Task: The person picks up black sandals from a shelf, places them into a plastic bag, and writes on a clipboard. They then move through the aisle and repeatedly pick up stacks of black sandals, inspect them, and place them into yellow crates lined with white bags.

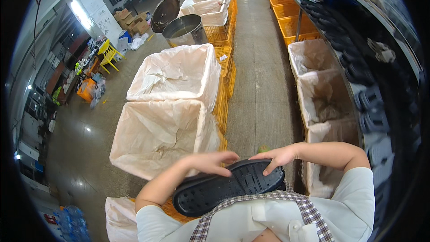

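Observation:
In front of my chest, a black slipper [215, 192] lies slantwise with its sole, marked by small dots and bars, facing up. My right hand [280, 156] grips its right end, the thumb pressed on the sole and the fingers along the far edge. Over the far edge near its middle is my left hand [208, 162], slightly blurred, thumb and fingers apart; whether it touches the slipper I cannot tell. A second dark edge shows behind the sole at the left, too covered to make out.
Cloth-lined yellow crates [156, 127] stand in a row ahead left, with a large metal drum [183, 29] beyond. More lined crates [320, 87] run along the right, beside a rack with rows of dark slippers [376, 121]. A yellow chair [109, 54] stands far left.

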Motion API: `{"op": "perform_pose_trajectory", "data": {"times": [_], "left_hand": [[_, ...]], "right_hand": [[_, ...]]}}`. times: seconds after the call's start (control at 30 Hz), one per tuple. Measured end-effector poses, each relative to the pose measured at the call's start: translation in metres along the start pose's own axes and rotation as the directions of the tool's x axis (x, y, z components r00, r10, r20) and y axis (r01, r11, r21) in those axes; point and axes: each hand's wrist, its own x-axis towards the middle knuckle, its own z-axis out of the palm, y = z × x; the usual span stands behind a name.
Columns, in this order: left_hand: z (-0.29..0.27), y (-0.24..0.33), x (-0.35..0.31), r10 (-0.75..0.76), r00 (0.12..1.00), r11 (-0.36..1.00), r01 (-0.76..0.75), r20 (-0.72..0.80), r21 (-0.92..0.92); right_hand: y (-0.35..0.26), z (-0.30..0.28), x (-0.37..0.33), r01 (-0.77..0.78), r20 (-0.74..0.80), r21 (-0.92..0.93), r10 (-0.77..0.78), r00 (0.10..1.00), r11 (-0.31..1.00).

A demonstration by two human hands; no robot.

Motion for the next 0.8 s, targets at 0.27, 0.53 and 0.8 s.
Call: {"op": "perform_pose_trajectory", "data": {"times": [0.27, 0.53, 0.8], "left_hand": [[-0.202, -0.043, -0.030, -0.500, -0.091, 0.661, -0.683, -0.861, -0.312], [-0.212, -0.142, 0.018, -0.657, -0.185, 0.632, -0.664, -0.731, -0.400], [-0.315, -0.172, 0.066, -0.665, -0.343, 0.689, -0.624, -0.663, -0.368]], "right_hand": [[-0.088, -0.224, -0.040, 0.309, -0.428, 0.425, -0.112, 0.897, 0.851], [-0.252, -0.469, 0.046, 0.485, -0.699, -0.238, -0.495, 0.516, 0.842], [-0.454, -0.643, 0.208, 0.185, -0.588, -0.646, -0.637, 0.499, 0.741]]}}
